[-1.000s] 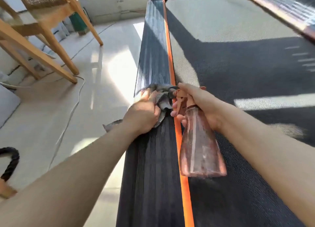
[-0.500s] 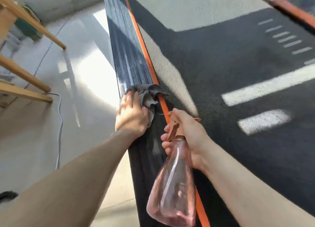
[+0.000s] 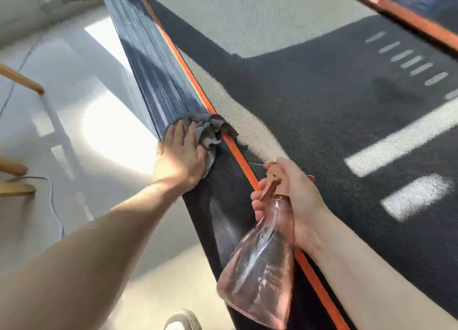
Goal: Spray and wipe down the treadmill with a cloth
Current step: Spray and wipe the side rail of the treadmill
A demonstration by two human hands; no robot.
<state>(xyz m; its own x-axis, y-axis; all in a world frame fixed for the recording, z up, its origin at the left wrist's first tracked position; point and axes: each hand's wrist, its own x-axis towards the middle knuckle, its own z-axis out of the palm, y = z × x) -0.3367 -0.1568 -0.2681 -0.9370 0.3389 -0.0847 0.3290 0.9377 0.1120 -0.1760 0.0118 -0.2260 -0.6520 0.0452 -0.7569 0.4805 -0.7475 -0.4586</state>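
The treadmill fills the right side, with a dark ribbed side rail [image 3: 158,81], an orange stripe [image 3: 238,153] and a black belt [image 3: 322,101]. A crumpled grey cloth [image 3: 210,131] lies on the rail by the stripe. My left hand [image 3: 181,156] presses flat on the cloth, fingers straight. My right hand [image 3: 295,195] grips the neck of a pink translucent spray bottle [image 3: 260,267], fingers curled at its trigger. The bottle hangs over the rail, nozzle towards the cloth. A pale wet streak shows on the rail below the cloth.
Grey floor [image 3: 74,131] with a bright sun patch lies left of the treadmill. Wooden chair legs [image 3: 22,81] and a thin cable [image 3: 53,200] are at the left edge. The far orange-edged rail [image 3: 409,19] runs top right. A shoe tip [image 3: 183,321] shows at the bottom.
My left hand has opened flat on the cloth. My right hand has drawn back from the cloth with the bottle. The view has swung, so the treadmill now runs diagonally.
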